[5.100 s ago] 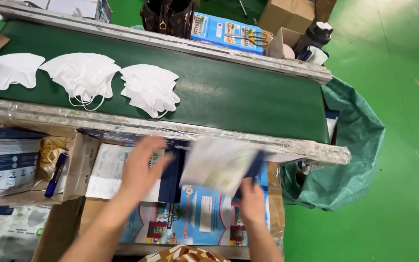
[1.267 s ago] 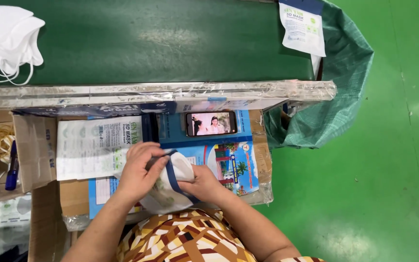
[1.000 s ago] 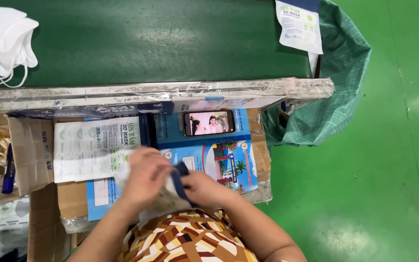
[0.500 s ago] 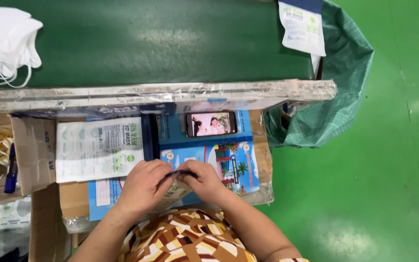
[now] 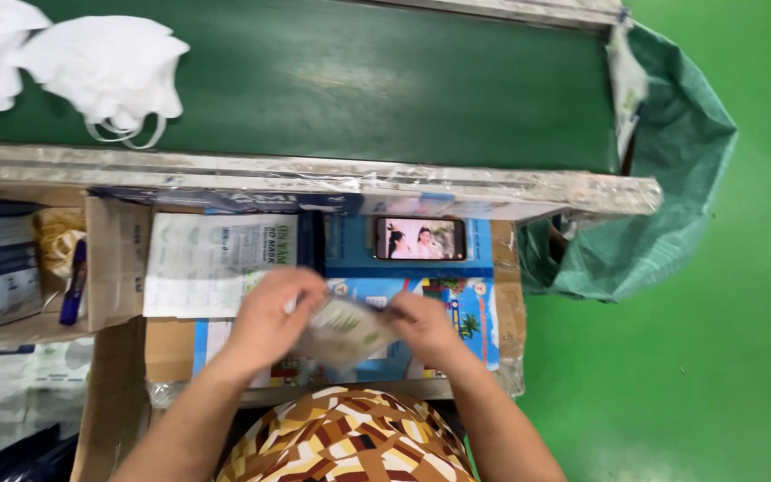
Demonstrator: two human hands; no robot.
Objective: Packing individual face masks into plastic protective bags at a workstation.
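Observation:
My left hand (image 5: 269,314) and my right hand (image 5: 423,326) both grip a small packet (image 5: 343,328), pale with green print, held between them over a blue printed sheet (image 5: 457,295) on the work surface; motion blurs the packet. Just left of my left hand lies a stack of white printed pouches (image 5: 216,259). A phone (image 5: 419,238) with a lit screen lies flat beyond my hands. White face masks (image 5: 100,62) lie on the green conveyor belt (image 5: 385,89) at the far left.
A metal rail (image 5: 314,178) edges the belt. A green sack (image 5: 662,205) hangs at the belt's right end. Cardboard boxes (image 5: 113,263) to the left hold packets, a blue pen (image 5: 73,281) and rubber bands. Green floor lies to the right.
The white mask my hands held a second ago is gone into a flat printed packet, now raised between both hands. The view has tilted, showing more masks on the belt.

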